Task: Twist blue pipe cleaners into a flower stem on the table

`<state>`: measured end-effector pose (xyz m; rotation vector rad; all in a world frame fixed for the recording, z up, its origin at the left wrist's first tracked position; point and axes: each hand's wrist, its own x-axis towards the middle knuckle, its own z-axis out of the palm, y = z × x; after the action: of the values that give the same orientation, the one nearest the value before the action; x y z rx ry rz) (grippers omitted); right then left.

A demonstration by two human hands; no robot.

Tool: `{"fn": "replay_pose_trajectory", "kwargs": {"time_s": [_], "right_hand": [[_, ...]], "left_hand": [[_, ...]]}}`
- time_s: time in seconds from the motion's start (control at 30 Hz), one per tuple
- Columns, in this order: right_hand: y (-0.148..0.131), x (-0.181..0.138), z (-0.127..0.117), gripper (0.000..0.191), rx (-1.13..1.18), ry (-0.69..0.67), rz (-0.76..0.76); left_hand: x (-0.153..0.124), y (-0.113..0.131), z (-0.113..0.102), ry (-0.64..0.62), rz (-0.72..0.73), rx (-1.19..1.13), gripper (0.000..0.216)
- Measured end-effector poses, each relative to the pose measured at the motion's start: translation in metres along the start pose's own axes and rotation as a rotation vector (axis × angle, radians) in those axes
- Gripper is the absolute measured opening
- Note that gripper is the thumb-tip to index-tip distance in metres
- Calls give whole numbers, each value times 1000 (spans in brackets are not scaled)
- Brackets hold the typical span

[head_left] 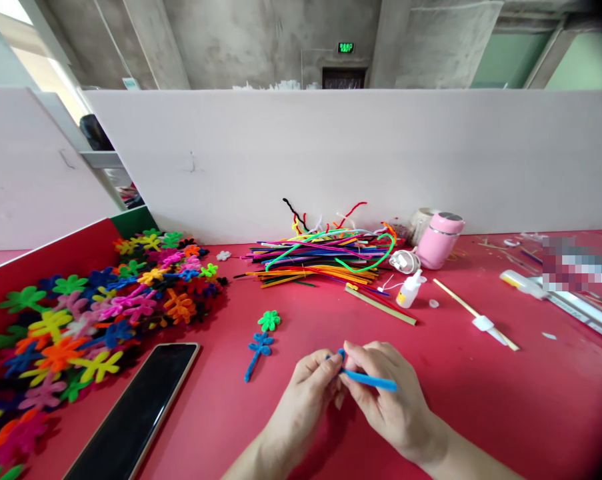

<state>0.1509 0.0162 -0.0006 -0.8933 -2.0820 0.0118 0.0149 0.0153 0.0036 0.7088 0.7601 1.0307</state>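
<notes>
A blue pipe cleaner [373, 381] is pinched between my two hands above the red table, its straight end pointing right. My left hand [308, 387] grips it at a small bent part, with thumb and forefinger pressed together. The fingers of my right hand [393, 393] close on it just beside that spot; some of them are hidden behind the palm. Left of my hands lie a green pipe-cleaner flower [269, 321] and a blue flower with a stem [259, 348], close to each other.
Many colourful flowers [101, 313] are heaped at left, beside a phone [141, 407]. Behind my hands lies a bundle of pipe cleaners [321, 257]. A glue bottle [409, 289], a pink flask [439, 241], a white cable [404, 261] and a stick [461, 303] are to the right.
</notes>
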Motion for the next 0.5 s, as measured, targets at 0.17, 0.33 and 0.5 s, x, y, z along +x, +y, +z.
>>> {"fn": "replay_pose_trajectory", "kwargs": {"time_s": [0.17,0.33,0.5], "right_hand": [[-6,-2,4,37,166,43,280],[-15,6,4,35,645,-16,743],[-17,8,5,35,1055,23,1044]], "left_hand": [[-1,3,-1,7,95,246,27],[-2,7,-1,40,236,533,24],[-3,11,-2,15,425,841,25]]}}
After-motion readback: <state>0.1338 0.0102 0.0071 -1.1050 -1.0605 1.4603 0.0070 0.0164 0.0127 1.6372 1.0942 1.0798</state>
